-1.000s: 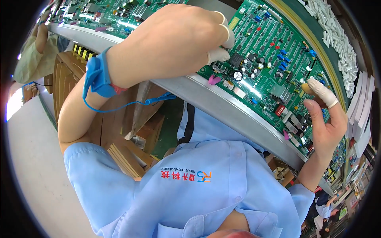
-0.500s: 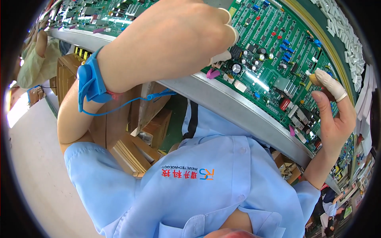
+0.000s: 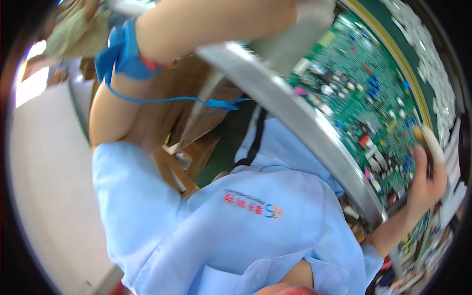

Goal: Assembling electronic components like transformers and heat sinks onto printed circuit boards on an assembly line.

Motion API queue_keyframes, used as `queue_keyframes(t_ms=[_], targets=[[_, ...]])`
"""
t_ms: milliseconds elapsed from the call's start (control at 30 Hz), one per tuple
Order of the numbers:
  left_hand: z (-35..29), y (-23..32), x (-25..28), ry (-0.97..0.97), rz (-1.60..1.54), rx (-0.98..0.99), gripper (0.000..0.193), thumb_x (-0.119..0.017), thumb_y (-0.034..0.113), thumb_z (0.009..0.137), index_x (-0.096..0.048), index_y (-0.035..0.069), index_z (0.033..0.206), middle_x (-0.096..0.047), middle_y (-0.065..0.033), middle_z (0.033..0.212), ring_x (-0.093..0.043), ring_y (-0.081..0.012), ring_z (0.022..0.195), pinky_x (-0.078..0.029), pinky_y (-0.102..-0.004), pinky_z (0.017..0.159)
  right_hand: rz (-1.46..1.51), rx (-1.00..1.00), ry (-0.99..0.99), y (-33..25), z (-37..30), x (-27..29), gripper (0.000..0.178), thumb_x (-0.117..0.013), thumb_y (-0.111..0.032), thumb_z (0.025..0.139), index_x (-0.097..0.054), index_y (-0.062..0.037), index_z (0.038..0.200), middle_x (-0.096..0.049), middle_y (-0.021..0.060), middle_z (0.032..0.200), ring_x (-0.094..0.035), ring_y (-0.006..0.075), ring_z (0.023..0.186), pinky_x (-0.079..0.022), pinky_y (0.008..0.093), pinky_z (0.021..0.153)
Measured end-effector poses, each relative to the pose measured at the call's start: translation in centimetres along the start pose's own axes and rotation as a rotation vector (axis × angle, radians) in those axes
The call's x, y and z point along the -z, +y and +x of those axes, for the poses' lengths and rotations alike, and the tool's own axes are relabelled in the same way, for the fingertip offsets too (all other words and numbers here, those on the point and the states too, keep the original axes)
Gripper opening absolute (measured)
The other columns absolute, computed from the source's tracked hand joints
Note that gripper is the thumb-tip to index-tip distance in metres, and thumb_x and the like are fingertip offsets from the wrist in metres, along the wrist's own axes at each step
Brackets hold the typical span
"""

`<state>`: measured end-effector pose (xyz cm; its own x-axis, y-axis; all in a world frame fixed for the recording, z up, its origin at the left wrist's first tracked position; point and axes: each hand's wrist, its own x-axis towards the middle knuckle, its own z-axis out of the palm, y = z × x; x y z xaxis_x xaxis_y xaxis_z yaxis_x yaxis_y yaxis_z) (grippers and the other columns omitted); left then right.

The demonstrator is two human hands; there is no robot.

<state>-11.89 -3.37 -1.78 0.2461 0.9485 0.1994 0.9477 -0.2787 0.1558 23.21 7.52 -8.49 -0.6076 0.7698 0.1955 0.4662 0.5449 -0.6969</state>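
A large green circuit board [image 3: 354, 83] packed with small components lies on a bench with a metal front rail [image 3: 295, 118]. My left hand [image 3: 312, 11] is a blur at the top edge above the board's near side, and its fingers cannot be made out. A blue wrist strap [image 3: 123, 49] with a blue coiled cord [image 3: 172, 101] sits on that forearm. My right hand [image 3: 425, 182] is at the board's right edge, with a white finger cot on one raised finger. Blur hides whether it holds anything.
Brown boxes [image 3: 182, 113] stand under the bench by my knees. Rows of small white parts [image 3: 432, 64] lie on a green surface beyond the board. A pale floor [image 3: 44, 172] spreads to the left. My light-blue jacket [image 3: 236, 221] fills the lower middle.
The view has swung down and left and blurred. My left hand has slid up to the top edge of the picture. My right hand stays at the board's right edge.
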Motion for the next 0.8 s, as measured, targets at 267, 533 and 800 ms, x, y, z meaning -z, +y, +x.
queue_keyframes(t_ms=[267, 533, 800], targets=[[-20.4, -3.8, 9.1, 0.187, 0.506, 0.717, 0.026, -0.069, 0.014, 0.084, -0.069, 0.001, 0.105, -0.07, -0.014, 0.085, -0.068, -0.023, 0.084, -0.052, -0.0332, 0.076, -0.052, -0.125, -0.007, 5.3, -2.4, 5.5, 0.032, -0.055, -0.008, 0.099, -0.058, 0.0003, 0.13, -0.067, 0.0045, 0.117, -0.055, 0.0065, 0.088, -0.044, 0.0192, 0.077], [-35.9, -4.0, 3.9, 0.006, 0.253, 1.402, 0.028, -0.07, 0.027, 0.082, -0.071, 0.003, 0.097, -0.07, -0.0179, 0.09, -0.067, -0.0317, 0.088, -0.051, -0.0392, 0.08, -0.268, -0.087, 0.007, 5.8, -5.0, 7.4, 0.032, -0.055, -0.01, 0.099, -0.059, -0.0002, 0.129, -0.066, 0.0064, 0.12, -0.06, 0.0096, 0.092, -0.048, 0.022, 0.078], [-40.4, -4.6, 4.6, -0.2, 0.205, 1.301, 0.035, -0.051, 0.02, 0.096, -0.062, 0.007, 0.127, -0.059, -0.0181, 0.129, -0.058, -0.0279, 0.117, -0.044, -0.0336, 0.1, -0.348, -0.298, 0.594, 4.8, -15.3, 10.9, 0.027, -0.069, -0.014, 0.09, -0.069, -0.0065, 0.117, -0.071, 0.0027, 0.092, -0.061, 0.008, 0.072, -0.047, 0.0211, 0.07]])
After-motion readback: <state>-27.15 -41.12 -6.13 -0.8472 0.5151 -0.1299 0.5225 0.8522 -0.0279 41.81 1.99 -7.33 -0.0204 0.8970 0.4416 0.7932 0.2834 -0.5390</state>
